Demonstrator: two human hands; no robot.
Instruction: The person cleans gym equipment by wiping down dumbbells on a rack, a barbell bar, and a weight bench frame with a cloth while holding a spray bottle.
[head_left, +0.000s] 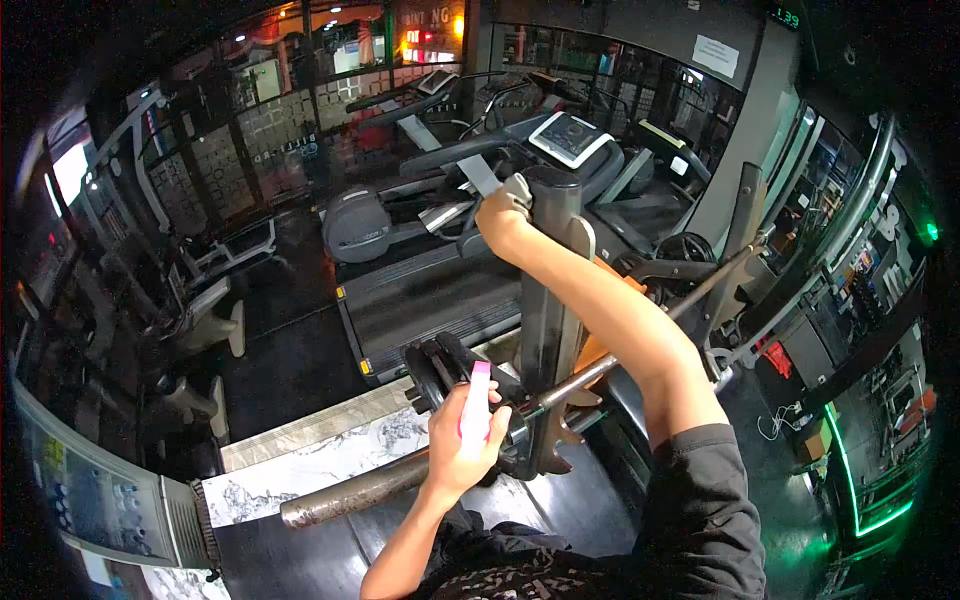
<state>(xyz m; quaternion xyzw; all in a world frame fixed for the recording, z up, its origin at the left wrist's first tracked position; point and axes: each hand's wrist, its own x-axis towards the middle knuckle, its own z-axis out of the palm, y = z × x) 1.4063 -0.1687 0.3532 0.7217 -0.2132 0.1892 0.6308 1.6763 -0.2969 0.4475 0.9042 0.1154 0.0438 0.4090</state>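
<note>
Head view is showing the left hand (460,435) just below the centre of the frame, its fingers wrapping around a slim handheld item (478,408). This item is standing nearly upright in the grasp, showing a vivid pink top and a bright white, glare-washed body; its exact kind is not clear. Above centre, the right hand (502,220) is closing on a bunched, pale grey-white cloth (517,190), right beside the top of a black rack post (545,300). A barbell (580,380) is running diagonally past the post, its worn sleeve reaching toward the lower left. At the lower left edge, a glass-fronted fridge (172,510) is holding small bottles (128,492), their labels too blurred to read. At the right, a cardboard box (812,443) is sitting low, its contents impossible to tell.
</note>
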